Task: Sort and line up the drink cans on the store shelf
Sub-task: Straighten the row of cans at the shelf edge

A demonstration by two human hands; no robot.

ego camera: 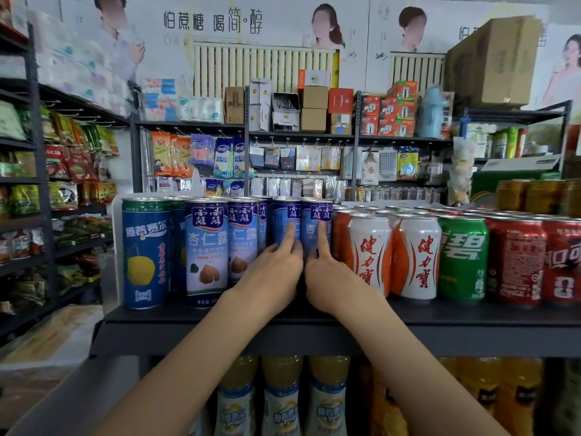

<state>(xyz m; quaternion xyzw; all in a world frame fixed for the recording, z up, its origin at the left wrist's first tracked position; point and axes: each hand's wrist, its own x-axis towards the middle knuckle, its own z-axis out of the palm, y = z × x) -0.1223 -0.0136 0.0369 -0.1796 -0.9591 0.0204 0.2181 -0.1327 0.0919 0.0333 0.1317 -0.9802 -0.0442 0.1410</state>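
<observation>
Almond cans (317, 221) | left hand (270, 272), right hand (327, 278) pressing | shelf (220, 328)

Both bare forearms reach up and forward from the bottom of the view, converging toward the middle. The left hand (273, 272) is raised with its index finger straight and pointing up, the other fingers loosely bent. The right hand (325, 276) mirrors it just beside, index finger extended upward, thumb tucked toward the left hand, knuckles almost touching.
</observation>
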